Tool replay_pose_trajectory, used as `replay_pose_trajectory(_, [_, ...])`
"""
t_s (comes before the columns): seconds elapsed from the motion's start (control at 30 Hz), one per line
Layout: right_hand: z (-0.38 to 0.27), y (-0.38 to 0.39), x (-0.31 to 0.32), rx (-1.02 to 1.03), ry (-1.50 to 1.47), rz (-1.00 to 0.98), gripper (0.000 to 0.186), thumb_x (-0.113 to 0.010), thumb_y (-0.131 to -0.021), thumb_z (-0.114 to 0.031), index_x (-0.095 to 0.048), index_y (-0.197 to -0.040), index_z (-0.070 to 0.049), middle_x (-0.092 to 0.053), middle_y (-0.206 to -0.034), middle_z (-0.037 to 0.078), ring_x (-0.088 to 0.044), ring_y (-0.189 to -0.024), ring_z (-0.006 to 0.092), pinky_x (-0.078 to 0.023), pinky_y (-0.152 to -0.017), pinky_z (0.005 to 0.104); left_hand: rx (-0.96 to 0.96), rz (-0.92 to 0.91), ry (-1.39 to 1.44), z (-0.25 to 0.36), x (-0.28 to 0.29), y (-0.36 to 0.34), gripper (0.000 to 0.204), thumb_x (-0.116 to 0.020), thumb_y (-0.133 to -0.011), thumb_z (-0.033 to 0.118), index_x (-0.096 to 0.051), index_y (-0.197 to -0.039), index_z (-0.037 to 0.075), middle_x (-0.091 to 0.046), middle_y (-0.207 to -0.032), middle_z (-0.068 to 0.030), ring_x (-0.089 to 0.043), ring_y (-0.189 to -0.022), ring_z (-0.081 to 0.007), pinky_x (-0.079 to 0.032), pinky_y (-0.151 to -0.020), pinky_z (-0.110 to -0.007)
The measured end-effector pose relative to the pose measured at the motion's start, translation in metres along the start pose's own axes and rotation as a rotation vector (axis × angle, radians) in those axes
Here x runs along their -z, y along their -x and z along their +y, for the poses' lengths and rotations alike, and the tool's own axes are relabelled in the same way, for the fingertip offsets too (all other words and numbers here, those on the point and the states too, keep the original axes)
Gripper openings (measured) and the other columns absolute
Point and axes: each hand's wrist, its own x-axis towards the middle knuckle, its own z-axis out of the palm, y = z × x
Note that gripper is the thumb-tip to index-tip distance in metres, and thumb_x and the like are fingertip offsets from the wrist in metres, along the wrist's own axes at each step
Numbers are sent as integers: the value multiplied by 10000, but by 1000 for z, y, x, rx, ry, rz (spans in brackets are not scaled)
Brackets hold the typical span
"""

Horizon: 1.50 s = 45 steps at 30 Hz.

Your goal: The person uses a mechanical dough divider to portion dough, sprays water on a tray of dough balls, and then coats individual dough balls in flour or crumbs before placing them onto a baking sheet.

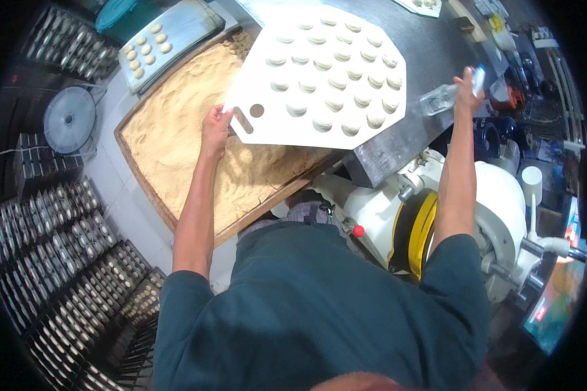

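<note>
A white many-sided board carries rows of round pale dough balls. My left hand grips its near left edge, beside a slot and a round hole. The board spans the wooden tray of tan crumbs and the dark metal table. On the right, my right hand is wrapped round the top of a clear spray bottle, held tilted over the table's right edge. The bottle's nozzle is mostly covered by my fingers.
A flat baking tray with several dough pieces lies at the upper left, near a teal bin. Racks of filled trays stand at left, below a round fan. A white machine with a yellow-rimmed drum stands close on my right.
</note>
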Motion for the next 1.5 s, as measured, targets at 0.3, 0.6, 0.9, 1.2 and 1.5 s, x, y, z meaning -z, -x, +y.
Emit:
replay_pose_trajectory(0.3, [30, -27, 3, -74, -91, 96, 481, -770, -890, -269, -607, -1208, 53, -700, -1036, 159, -697, -831, 231, -584, -743, 337, 85, -192, 73, -36, -29, 69, 309, -589, -1008, 147, -492, -1261, -1, -702, -963, -90, -699, -768, -138, -607, -598, -243])
replay_pose_trajectory(0.6, [-42, 174, -7, 308, 248, -10, 286, -727, -907, -240, -618, -1000, 7, -663, -953, 126, -629, -850, 241, -516, -812, 369, 182, -330, 46, -57, -47, 87, 297, -525, -1051, 246, -564, -1218, 4, -671, -996, -68, -673, -813, -137, -615, -691, -288])
replay_pose_trajectory(0.9, [-103, 440, -24, 560, 640, -1091, 397, -731, -782, -79, -621, -1163, -60, -655, -1066, 128, -623, -1015, 332, -484, -913, 437, 94, -391, -55, -50, -68, 85, 337, -465, -1061, 312, -638, -1092, 25, -654, -905, -31, -601, -805, -110, -524, -705, -304])
replay_pose_trajectory(1.2, [-140, 431, -11, 629, 528, -798, 295, -857, -753, -191, -642, -863, -24, -658, -815, 151, -648, -743, 339, -515, -677, 407, 210, -636, 1110, 28, -85, 132, 751, -209, -1051, 623, -398, -1505, 56, -564, -1401, -102, -551, -1241, -228, -412, -1111, -401])
replay_pose_trajectory(1.5, [-289, 408, 51, 786, 588, -895, 258, -845, -692, -106, -598, -715, -34, -575, -652, 109, -559, -554, 256, -437, -546, 347, -448, -814, 1231, 90, -94, 84, 725, -402, -1008, 616, -411, -1453, 43, -487, -1423, -131, -493, -1296, -255, -427, -1085, -432])
